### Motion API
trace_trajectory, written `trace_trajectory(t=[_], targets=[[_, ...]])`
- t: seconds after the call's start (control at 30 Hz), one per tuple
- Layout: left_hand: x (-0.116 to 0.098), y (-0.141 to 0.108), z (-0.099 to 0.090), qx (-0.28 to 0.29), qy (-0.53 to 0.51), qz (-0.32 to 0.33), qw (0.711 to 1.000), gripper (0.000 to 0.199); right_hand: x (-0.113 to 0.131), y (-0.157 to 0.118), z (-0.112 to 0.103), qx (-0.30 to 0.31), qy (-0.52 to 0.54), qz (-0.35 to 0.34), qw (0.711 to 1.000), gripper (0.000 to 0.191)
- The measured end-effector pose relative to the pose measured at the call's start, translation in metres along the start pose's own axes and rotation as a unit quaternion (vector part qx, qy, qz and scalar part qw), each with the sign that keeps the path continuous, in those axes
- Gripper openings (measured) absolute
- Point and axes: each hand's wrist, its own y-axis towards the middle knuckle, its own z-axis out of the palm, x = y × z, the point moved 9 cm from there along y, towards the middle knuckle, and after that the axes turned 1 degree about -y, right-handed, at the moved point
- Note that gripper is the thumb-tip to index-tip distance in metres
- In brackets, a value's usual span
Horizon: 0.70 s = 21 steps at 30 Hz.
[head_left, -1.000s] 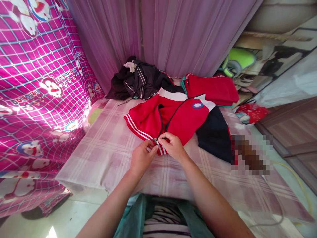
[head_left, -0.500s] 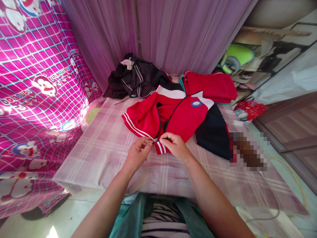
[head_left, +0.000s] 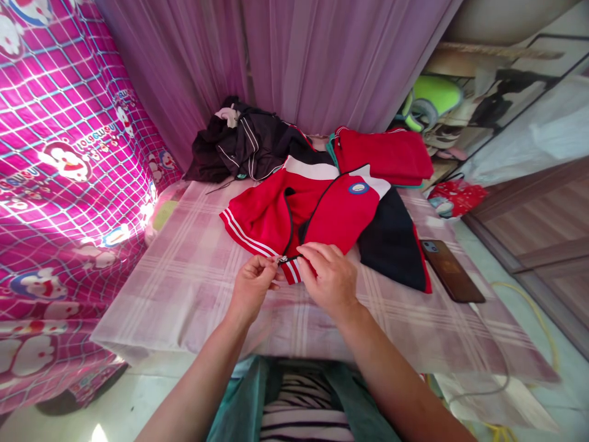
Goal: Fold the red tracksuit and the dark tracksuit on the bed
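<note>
A red, white and black zip-up jacket [head_left: 340, 218] lies spread on the table, its front partly apart and a round blue badge on the chest. My left hand [head_left: 253, 285] pinches the lower end of the jacket's zip by the striped hem, where a small metal zip slider [head_left: 283, 259] shows at the fingertips. Close beside it, my right hand [head_left: 331, 276] has thumb and forefinger bent together at the other front edge, on the black zip tape. The fingers partly hide what they grip there.
A checked cloth covers the table [head_left: 184, 276]. Dark clothes [head_left: 248, 141] are heaped at the back left, folded red clothes [head_left: 381, 156] at the back right. A brown phone [head_left: 451, 270] with a cable lies right of the jacket. Purple curtains [head_left: 294, 67] hang behind.
My right hand has turned, its back and knuckles now facing up more, fingers still near the zip. My left hand keeps its pinch at the hem. The view has shifted slightly.
</note>
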Motion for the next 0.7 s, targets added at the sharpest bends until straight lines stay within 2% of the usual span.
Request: trace_trajectory(t=[0.17, 0.33, 0.5, 0.7], targets=[[0.0, -0.003, 0.004, 0.015, 0.023, 0.003, 1.0, 0.042, -0.004, -0.011, 0.023, 0.047, 0.105, 0.038, 0.993, 0.03], [-0.002, -0.005, 0.003, 0.027, 0.063, 0.01, 0.998, 0.041, -0.019, -0.007, 0.04, 0.101, 0.175, 0.083, 0.976, 0.017], [-0.005, -0.006, 0.0, 0.023, 0.08, 0.014, 0.996, 0.039, -0.029, -0.007, 0.044, 0.095, 0.249, 0.136, 0.954, 0.013], [-0.007, -0.008, 0.0, 0.027, 0.089, 0.025, 0.995, 0.037, -0.019, -0.008, 0.041, 0.117, 0.268, 0.094, 0.952, 0.013]])
